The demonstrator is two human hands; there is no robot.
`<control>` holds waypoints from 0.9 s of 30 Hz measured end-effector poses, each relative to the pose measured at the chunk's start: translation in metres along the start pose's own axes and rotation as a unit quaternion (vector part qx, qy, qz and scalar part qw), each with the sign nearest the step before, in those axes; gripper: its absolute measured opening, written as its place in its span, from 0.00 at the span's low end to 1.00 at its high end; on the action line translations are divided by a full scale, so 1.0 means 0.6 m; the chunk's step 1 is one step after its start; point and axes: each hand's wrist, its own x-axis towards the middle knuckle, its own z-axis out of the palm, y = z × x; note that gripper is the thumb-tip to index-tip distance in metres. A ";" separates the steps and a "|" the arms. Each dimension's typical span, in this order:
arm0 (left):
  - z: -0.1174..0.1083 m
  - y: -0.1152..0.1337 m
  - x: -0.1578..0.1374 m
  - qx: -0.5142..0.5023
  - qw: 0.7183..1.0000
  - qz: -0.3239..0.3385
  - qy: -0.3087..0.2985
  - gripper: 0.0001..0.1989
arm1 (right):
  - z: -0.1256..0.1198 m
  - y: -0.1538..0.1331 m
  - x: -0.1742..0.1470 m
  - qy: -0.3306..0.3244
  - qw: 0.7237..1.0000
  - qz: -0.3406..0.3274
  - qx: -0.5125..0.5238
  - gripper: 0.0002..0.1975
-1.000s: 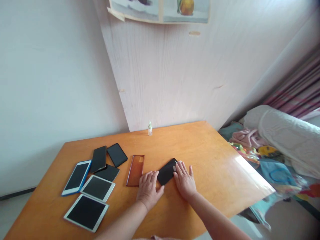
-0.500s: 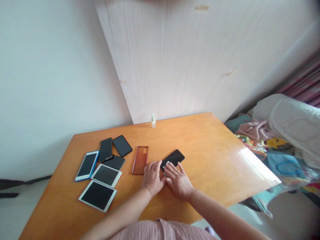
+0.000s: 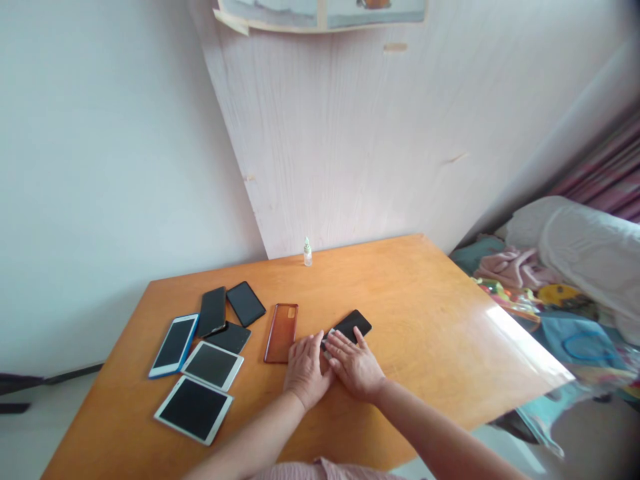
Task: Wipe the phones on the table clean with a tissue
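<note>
A black smartphone (image 3: 356,324) lies aslant on the wooden table, its near end covered by my hands. My right hand (image 3: 356,368) rests with stretched fingers over this end, pressing a small white wipe (image 3: 329,333) that is mostly hidden beneath them. At the phone's near left edge, my left hand (image 3: 306,373) holds it between fingers and thumb, though the grip is partly hidden. Just left of that hand lies a clear reddish-brown phone case (image 3: 281,333), its upper edge showing a camera cutout; my left fingers overlap its lower right corner.
Several phones and tablets lie at the left, among them a blue-cased white phone (image 3: 174,345) and a white tablet (image 3: 194,408). A small dropper bottle (image 3: 307,253) stands by the back wall. Bedding and bags (image 3: 565,280) are heaped beyond the table's right edge (image 3: 500,300).
The camera view has tilted up slightly, so everything sits lower and a poster shows at the top. My right hand has shifted slightly on the phone; my left hand stays at its edge.
</note>
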 end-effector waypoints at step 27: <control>-0.006 0.000 0.005 0.052 0.998 0.027 0.020 0.33 | -0.007 0.022 0.028 0.042 0.988 0.143 -0.045 0.25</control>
